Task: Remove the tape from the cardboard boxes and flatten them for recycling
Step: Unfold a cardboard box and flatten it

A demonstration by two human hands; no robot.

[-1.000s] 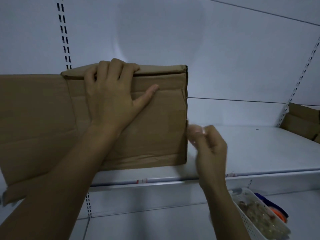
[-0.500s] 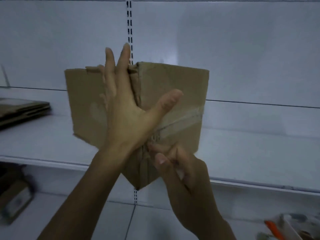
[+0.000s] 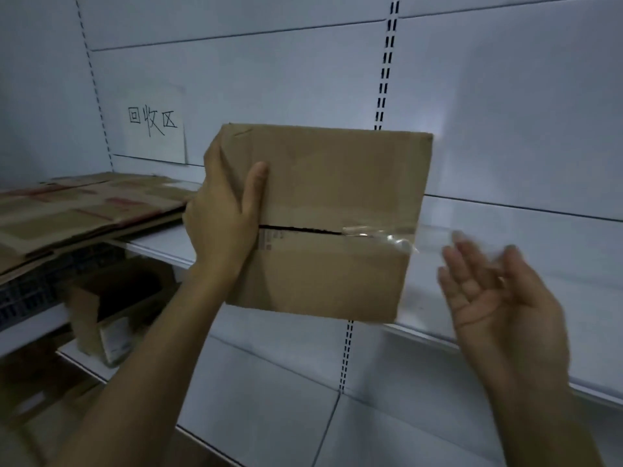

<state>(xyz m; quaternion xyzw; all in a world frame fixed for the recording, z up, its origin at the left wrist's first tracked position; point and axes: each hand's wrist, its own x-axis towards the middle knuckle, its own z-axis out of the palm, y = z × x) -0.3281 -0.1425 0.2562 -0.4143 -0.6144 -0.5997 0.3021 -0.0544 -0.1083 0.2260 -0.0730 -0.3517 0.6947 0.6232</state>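
I hold a brown cardboard box [image 3: 330,183] up in front of white shelving. My left hand [image 3: 222,224] grips its left edge, thumb on the front face and fingers behind. The seam across the face is split open on the left. A strip of clear tape [image 3: 381,234] still sticks to the seam's right part and stretches off the box's right edge toward my right hand [image 3: 499,298]. That hand is blurred, palm up and fingers straight, just right of the box. Whether the tape's far end sticks to its fingertips is unclear.
A stack of flattened cardboard [image 3: 84,210] lies on the white shelf at the left, under a paper sign [image 3: 153,123] with handwritten characters. An open cardboard box [image 3: 101,315] stands on the lower shelf at the left. The shelf's front edge [image 3: 438,338] runs behind the held box.
The view has swung left. The box has been turned seam-forward, my left hand now grips its left edge, and my right hand has pulled away rightward, peeling tape off the seam.
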